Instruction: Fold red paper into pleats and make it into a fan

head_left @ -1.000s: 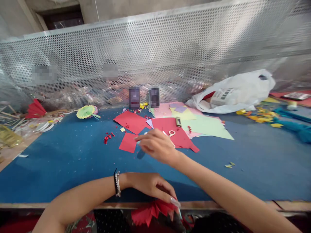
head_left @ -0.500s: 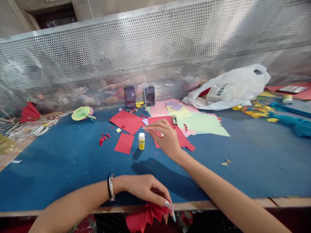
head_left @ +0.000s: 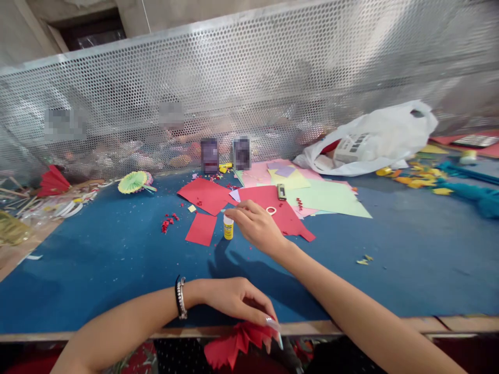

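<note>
My left hand (head_left: 244, 304) is closed on a pleated red paper fan (head_left: 239, 343), which hangs just past the table's front edge. Bracelets circle that wrist. Over the middle of the table, my right hand (head_left: 257, 226) has its fingers at the white cap of a small yellow glue bottle (head_left: 228, 231). The bottle stands upright, and the fingertips partly cover its cap. A red paper rectangle (head_left: 201, 229) lies left of the bottle. Behind my right hand, a white ring (head_left: 271, 211) rests on a cut red sheet (head_left: 292, 221).
A white plastic bag (head_left: 374, 137) slumps at the back right beside pastel sheets (head_left: 331, 197). Two phone-like objects lean against the perforated metal panel (head_left: 241, 78). A green paper rosette (head_left: 133, 183) lies at the left. A pencil sharpener (head_left: 281, 191) and red scraps (head_left: 167, 223) are scattered mid-table.
My right hand has come slightly down and left, from above the glue bottle onto its cap. The white ring now shows more fully. My left hand still holds the fan.
</note>
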`<action>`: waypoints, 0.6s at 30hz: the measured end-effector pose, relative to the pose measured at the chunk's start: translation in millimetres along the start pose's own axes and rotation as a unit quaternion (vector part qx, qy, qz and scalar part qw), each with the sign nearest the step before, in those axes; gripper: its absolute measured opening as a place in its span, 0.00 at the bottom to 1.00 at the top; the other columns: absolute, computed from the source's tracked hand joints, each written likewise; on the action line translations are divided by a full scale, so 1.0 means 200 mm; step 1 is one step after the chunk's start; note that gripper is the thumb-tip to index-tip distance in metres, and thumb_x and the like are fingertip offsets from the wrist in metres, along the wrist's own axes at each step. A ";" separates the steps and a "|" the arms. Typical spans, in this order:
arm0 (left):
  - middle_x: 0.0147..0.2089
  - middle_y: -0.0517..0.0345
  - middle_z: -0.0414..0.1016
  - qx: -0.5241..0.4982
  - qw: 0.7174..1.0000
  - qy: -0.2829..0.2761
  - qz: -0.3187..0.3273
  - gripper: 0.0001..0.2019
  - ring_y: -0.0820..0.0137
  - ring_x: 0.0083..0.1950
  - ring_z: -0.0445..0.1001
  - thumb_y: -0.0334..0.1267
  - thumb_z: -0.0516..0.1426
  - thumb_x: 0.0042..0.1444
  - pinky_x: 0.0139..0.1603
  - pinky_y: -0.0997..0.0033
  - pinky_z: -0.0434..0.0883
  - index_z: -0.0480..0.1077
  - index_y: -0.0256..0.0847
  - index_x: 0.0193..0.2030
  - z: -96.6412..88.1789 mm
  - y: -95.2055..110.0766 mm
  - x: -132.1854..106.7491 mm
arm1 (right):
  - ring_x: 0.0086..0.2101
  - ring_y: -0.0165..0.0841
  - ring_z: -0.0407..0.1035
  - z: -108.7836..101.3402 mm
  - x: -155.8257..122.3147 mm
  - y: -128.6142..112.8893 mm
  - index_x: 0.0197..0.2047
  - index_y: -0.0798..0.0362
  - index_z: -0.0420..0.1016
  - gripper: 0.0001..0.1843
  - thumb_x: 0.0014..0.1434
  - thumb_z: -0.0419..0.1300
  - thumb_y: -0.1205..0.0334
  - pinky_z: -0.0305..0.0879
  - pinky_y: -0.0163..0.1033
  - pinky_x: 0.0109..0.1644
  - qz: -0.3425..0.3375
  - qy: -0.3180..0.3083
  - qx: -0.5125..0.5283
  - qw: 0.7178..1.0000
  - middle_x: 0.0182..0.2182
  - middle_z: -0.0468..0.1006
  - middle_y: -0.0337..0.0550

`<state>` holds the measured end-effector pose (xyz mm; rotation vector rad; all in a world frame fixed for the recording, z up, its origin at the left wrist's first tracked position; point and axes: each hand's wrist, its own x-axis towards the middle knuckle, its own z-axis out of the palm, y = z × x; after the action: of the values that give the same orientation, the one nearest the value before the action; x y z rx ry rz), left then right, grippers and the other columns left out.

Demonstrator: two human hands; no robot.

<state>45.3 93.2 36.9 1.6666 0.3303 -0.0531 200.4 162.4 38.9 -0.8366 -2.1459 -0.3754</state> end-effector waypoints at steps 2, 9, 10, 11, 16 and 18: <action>0.35 0.57 0.72 0.006 1.000 0.000 0.005 0.31 0.74 0.36 0.68 0.65 0.53 0.48 0.38 0.79 0.66 0.72 0.35 0.37 0.00 0.00 0.00 | 0.42 0.39 0.65 -0.01 0.01 -0.01 0.50 0.53 0.70 0.14 0.64 0.48 0.70 0.66 0.41 0.39 -0.008 -0.013 -0.013 1.000 0.36 0.76 0.49; 0.37 0.55 0.74 -0.004 1.000 0.008 0.007 0.30 0.72 0.38 0.71 0.64 0.54 0.49 0.42 0.76 0.68 0.72 0.35 0.38 0.01 -0.02 0.00 | 0.37 0.38 0.66 -0.02 0.02 -0.04 0.47 0.53 0.68 0.10 0.64 0.52 0.64 0.67 0.44 0.41 0.021 -0.002 0.045 0.999 0.35 0.76 0.46; 0.37 0.55 0.74 -0.004 1.000 0.008 0.006 0.30 0.72 0.38 0.71 0.64 0.54 0.49 0.42 0.76 0.68 0.73 0.35 0.38 0.01 -0.02 0.00 | 0.38 0.38 0.66 -0.01 0.02 -0.04 0.48 0.53 0.68 0.10 0.64 0.53 0.64 0.68 0.44 0.42 0.031 0.006 0.063 0.998 0.37 0.76 0.46; 0.37 0.55 0.74 -0.002 1.000 0.008 0.005 0.30 0.72 0.38 0.70 0.64 0.54 0.49 0.42 0.76 0.68 0.73 0.35 0.38 0.01 -0.02 0.00 | 0.39 0.38 0.66 -0.01 0.01 -0.03 0.49 0.52 0.68 0.11 0.63 0.53 0.63 0.68 0.45 0.43 0.041 0.014 0.077 0.996 0.38 0.75 0.46; 0.36 0.55 0.74 -0.003 1.000 -0.002 0.005 0.29 0.73 0.38 0.70 0.63 0.54 0.50 0.41 0.76 0.68 0.74 0.35 0.39 0.01 0.00 -0.01 | 0.46 0.41 0.66 0.03 -0.01 -0.02 0.53 0.48 0.69 0.15 0.62 0.55 0.62 0.66 0.53 0.50 0.083 0.016 0.120 0.989 0.45 0.73 0.48; 0.36 0.55 0.74 -0.008 1.000 -0.003 0.003 0.29 0.73 0.38 0.70 0.63 0.54 0.50 0.41 0.76 0.68 0.74 0.35 0.39 0.01 0.00 -0.01 | 0.46 0.40 0.67 0.05 -0.01 -0.03 0.51 0.48 0.71 0.14 0.62 0.54 0.63 0.66 0.53 0.50 0.092 0.010 0.141 0.986 0.44 0.74 0.48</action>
<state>44.0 91.9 36.5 1.6522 0.3212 -0.0509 192.7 161.9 31.4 -0.8531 -2.0214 0.0154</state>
